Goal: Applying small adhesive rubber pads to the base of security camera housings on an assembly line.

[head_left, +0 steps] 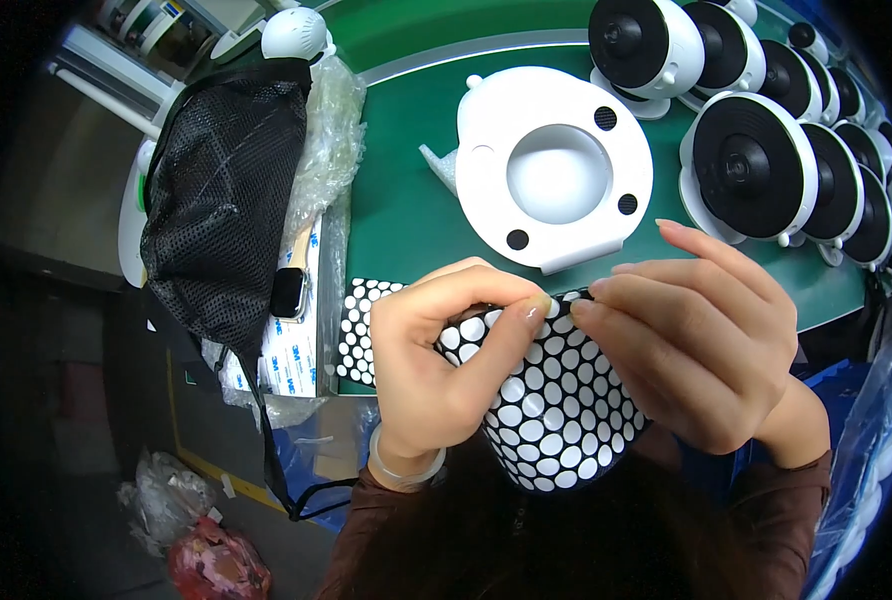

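Note:
A flexible sheet of round stick-on pads, white dots on black, bends downward between my hands. My left hand pinches its upper edge between thumb and forefinger. Close beside it, my right hand has thumb and forefinger closed at the same edge, the little finger raised; whether a loose pad sits between those fingertips cannot be made out. Just beyond my hands lies a white round housing with a wide recess in its middle. Three black textured round pads are on its face. Another dotted sheet lies left of my left hand.
Several white devices with black round faces stand in rows at the right on the green table. Along the left are a black mesh bag, clear plastic wrap and a smartwatch. Plastic bags lie on the floor.

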`<state>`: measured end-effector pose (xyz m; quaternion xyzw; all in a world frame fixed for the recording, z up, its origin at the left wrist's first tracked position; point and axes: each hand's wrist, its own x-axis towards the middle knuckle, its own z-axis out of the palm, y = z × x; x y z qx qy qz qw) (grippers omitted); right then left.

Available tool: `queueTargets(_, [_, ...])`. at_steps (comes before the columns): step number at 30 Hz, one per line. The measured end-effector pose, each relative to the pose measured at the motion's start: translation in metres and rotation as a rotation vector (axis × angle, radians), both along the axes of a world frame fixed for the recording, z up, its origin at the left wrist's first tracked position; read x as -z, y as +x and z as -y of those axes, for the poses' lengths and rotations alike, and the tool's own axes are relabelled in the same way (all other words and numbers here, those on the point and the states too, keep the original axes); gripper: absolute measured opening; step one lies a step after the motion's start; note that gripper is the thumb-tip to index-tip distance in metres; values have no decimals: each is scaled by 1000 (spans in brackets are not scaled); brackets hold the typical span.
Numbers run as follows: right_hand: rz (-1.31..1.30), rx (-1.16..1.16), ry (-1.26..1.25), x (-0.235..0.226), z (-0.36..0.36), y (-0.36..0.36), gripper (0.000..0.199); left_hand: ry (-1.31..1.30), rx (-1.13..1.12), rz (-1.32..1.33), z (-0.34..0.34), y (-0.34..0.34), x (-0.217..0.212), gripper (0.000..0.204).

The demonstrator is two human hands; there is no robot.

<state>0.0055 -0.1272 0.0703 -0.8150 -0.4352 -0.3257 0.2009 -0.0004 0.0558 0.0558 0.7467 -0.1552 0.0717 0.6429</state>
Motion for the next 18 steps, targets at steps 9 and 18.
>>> queueTargets(9, [-489,-9,39,-17,1,17,18,60,8,94,1,-1,3,6])
queueTargets(18, [-273,-183,-4,-11,-2,29,17,46,19,135,-4,1,-1,7])
